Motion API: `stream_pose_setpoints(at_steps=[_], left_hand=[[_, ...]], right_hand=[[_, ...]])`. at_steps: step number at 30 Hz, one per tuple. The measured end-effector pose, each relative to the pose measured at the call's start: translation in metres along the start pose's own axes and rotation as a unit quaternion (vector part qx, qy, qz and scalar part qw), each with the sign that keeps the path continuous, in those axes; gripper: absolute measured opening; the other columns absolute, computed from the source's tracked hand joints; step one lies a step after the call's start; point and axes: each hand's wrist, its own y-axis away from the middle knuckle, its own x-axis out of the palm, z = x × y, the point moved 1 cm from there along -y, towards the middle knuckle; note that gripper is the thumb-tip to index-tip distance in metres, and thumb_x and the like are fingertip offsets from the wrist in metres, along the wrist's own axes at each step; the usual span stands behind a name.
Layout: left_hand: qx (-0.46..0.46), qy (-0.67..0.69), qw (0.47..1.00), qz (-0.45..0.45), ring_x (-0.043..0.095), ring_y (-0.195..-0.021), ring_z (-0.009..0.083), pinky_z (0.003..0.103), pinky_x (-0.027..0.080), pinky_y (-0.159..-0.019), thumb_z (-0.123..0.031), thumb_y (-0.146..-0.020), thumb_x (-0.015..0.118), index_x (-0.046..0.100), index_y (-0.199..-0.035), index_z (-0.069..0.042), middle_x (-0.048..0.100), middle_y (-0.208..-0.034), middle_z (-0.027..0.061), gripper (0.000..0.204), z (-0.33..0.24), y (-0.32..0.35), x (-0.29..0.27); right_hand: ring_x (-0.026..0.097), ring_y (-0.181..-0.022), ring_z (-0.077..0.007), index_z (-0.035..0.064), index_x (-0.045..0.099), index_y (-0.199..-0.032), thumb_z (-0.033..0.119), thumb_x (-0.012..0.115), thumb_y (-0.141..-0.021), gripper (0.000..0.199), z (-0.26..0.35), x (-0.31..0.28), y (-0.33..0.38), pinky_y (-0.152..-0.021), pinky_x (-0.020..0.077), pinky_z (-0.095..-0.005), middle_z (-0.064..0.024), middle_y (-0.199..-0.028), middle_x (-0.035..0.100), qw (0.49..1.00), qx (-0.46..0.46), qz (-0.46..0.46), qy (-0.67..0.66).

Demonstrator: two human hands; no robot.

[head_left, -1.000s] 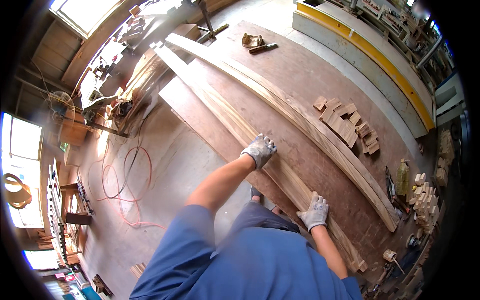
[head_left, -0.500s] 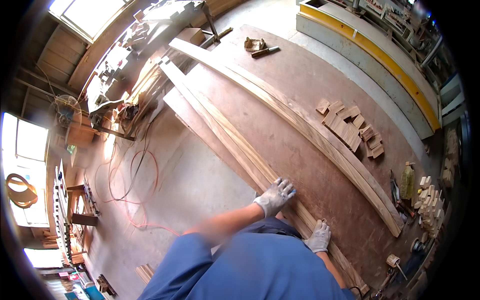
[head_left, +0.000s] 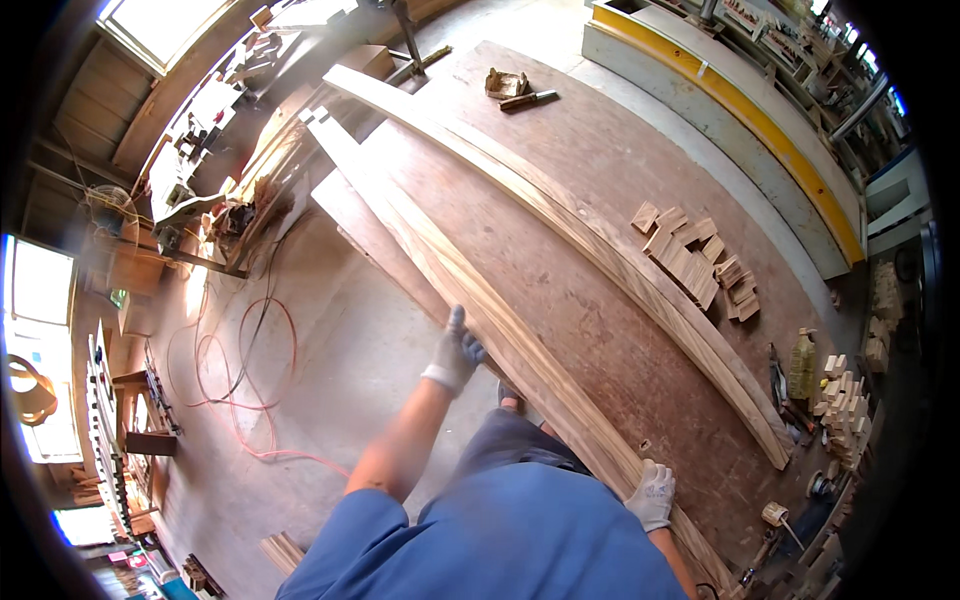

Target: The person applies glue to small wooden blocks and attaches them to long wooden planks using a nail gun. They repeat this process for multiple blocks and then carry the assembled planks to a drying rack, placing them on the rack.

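Two long wooden boards (head_left: pixel 480 310) lie side by side on a brown sheet-topped table, running diagonally from far left to near right. My left hand (head_left: pixel 455 352), in a pale work glove, is at their left edge, thumb stretched up and apart from the bent fingers. Its fingertips come close to the edge; whether they touch is unclear. Also gloved, my right hand (head_left: pixel 653 494) closes over the near part of the boards at their right edge. Farther right, a second pair of long, pale-edged boards (head_left: pixel 600 245) lies on the same table.
Beyond those boards are several short wood blocks (head_left: pixel 685 260). A plastic bottle (head_left: pixel 803 365) and stacked wood pieces (head_left: pixel 843 410) stand at the right. A brush pot (head_left: pixel 775 514) is near the right front. Red hose (head_left: pixel 270 440) coils over the floor at left.
My left hand has moved from on top of the boards to their left edge. My right hand has shifted slightly nearer along the boards. The view has shifted a little.
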Motion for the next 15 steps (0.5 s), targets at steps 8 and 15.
stream_pose_setpoints(at_steps=[8,15], left_hand=[[0.075,-0.003,0.995,-0.065,0.068,-0.113,0.0304,0.048,0.057,-0.104,-0.027,-0.092,0.082,0.069,-0.129,-0.008,0.074,-0.117,0.0110,0.043,-0.046,-0.008,0.077],[0.097,0.089,0.990,0.054,0.069,-0.114,0.0278,0.052,0.055,-0.108,-0.023,-0.094,0.078,0.068,-0.123,-0.006,0.074,-0.115,0.0093,0.035,-0.040,0.077,0.130]], right_hand=[[0.050,-0.122,-0.0379,0.0056,0.051,-0.134,0.038,0.096,-0.054,0.097,0.018,-0.041,0.023,-0.109,0.0392,-0.0522,-0.0165,-0.127,0.054,0.998,0.011,-0.050,0.022],[0.048,-0.127,-0.0408,0.0037,0.048,-0.140,0.025,0.093,-0.052,0.101,-0.004,-0.134,0.041,-0.113,0.0357,-0.0566,-0.0187,-0.130,0.052,0.984,0.008,-0.118,0.129]])
